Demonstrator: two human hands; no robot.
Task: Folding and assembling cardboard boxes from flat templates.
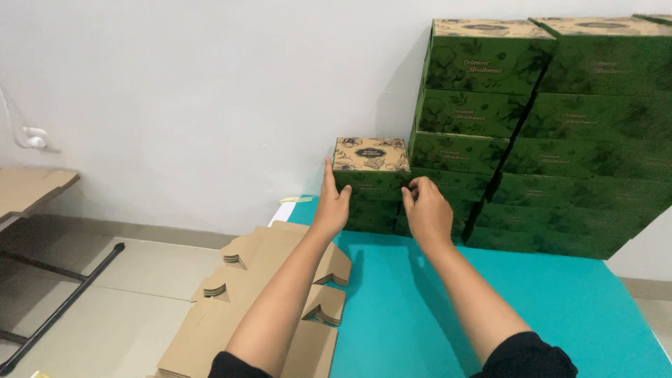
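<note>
Reaching away from the camera, two bare forearms stretch over a turquoise worktop [560, 301] toward a small green box [371, 180] with a tan, flower-printed lid. This box sits on top of a short pile of similar boxes at the far edge of the worktop, close to a white wall [175, 91]. The left hand [332, 203] lies flat against the box's left side, fingers straight and pointing up. The right hand [427, 210] is at the box's right front corner, fingers curled and touching it — so the two hands are apart, one on each side of the box, pressing it rather than gripping it.

Just right of the small box, a tall stack of green boxes [546, 133] rises in two columns against the wall. On the near left of the worktop lies a pile of flat brown cardboard blanks [266, 280], unfolded, with notched flaps — the left forearm passes above them. Farther left, past the worktop, are a pale tiled floor [126, 280], a black metal table leg [63, 308] and a brown tabletop corner [28, 189].
</note>
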